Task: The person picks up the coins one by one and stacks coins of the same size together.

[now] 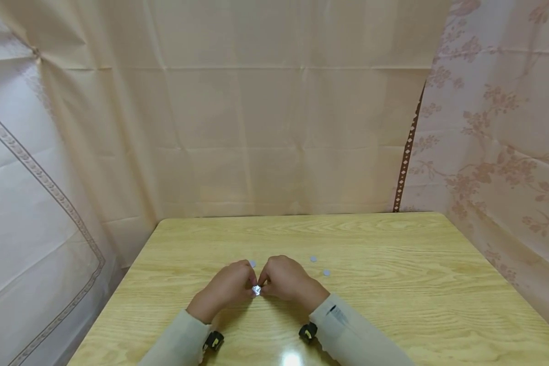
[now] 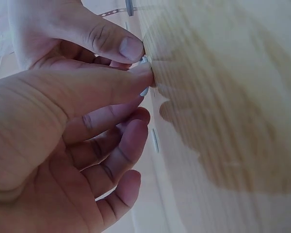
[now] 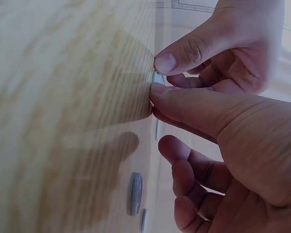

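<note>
Close to the tabletop, a small shiny silver piece (image 1: 256, 290) sits between the fingertips of both hands. My left hand (image 1: 230, 285) pinches it from the left, and my right hand (image 1: 287, 278) pinches it from the right. Thumbs and fingertips cover most of the piece, so its exact kind cannot be told; a pale edge (image 3: 158, 77) of it shows in the right wrist view. The other fingers of both hands are loosely bent. Just beyond the hands lies a small grey disc (image 1: 252, 264), partly behind the left fingers.
Two more small grey discs lie to the right, a farther disc (image 1: 313, 259) and a nearer disc (image 1: 327, 273). The wood-grain table (image 1: 393, 305) ends at a beige curtain (image 1: 274, 127). A patterned curtain (image 1: 498, 152) hangs on the right.
</note>
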Motion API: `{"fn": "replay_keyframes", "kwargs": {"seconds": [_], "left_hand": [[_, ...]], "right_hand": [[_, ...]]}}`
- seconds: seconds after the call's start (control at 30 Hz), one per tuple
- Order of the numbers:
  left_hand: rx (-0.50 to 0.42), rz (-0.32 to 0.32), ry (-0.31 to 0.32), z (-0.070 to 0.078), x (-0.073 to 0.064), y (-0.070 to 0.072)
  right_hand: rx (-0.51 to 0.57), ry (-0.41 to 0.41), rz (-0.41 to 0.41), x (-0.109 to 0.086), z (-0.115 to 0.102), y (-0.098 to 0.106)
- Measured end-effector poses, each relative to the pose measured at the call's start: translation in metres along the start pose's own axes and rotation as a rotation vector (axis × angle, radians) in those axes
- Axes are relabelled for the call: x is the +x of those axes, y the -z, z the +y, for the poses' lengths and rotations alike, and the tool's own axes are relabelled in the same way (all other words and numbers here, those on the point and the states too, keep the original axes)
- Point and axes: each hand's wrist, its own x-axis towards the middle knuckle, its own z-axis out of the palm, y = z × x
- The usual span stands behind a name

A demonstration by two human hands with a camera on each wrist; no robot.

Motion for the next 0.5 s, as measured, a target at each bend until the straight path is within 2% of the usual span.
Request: {"fn": "replay_keyframes", "kwargs": {"seconds": [0.5], "left_hand": [[0.076, 0.026, -0.021, 0.0045, -0.003, 0.0006]], "right_hand": [[-0.018, 0.004, -0.008, 0.001, 0.0016, 0.0011]]}}
